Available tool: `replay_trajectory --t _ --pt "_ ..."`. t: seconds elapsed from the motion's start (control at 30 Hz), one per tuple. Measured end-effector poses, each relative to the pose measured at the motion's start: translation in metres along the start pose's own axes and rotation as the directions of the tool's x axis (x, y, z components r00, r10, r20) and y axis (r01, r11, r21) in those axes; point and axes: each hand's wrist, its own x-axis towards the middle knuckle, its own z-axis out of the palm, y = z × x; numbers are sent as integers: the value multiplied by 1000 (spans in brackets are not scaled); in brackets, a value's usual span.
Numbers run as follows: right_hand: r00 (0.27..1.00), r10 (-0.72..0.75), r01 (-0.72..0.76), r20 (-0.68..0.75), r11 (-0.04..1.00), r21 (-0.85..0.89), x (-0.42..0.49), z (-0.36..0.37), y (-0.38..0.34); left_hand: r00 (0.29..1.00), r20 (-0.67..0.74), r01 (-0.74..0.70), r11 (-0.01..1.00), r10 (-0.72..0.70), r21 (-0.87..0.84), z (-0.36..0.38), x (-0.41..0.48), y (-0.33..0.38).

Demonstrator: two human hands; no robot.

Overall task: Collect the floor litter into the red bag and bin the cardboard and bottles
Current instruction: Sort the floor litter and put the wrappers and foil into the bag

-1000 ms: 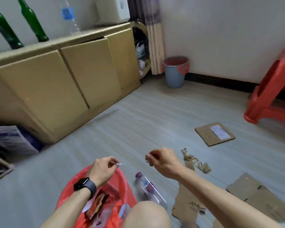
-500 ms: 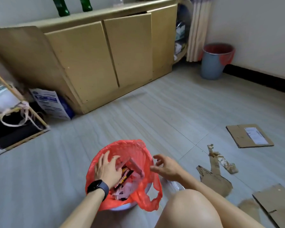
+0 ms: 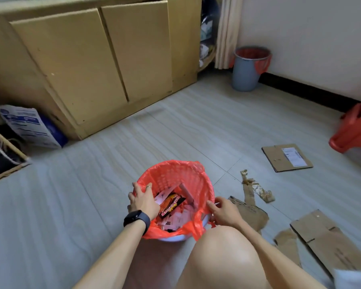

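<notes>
1. The red bag stands open on the floor, lining a pale basket. The left hand and the right hand grip its near rim.
2. Litter fills it: a black-and-orange wrapper among white scraps.
3. A crumpled gold wrapper lies just right of the bag.
4. Torn cardboard lies flat beside the bag, and a labelled piece lies farther off.
5. A blue bin with a red liner stands upright by the far wall.

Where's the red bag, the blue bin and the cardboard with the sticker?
red bag (image 3: 175,174), head view, far inner wall.
blue bin (image 3: 244,78), head view, outer side.
labelled cardboard (image 3: 275,157), head view, bare brown part.
</notes>
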Motion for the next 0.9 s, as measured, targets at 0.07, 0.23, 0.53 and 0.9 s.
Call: replay_trajectory --t 0.07,0.23,0.53,0.9 --pt "994 43 -37 -101 998 58 -3 -22 21 996 30 -79 997 79 15 9 -1 30" --pt "964 123 -90 -234 985 146 -27 -66 54 959 150 -244 970 240 8 29 1 94" --pt "979 117 -125 -170 991 -40 -86 -120 58 742 231 -659 748 629 80 4 -38 223" --pt "798 257 -409 -545 895 -178 -272 -294 99 89 401 -996 68 912 64 -32 -203 419"
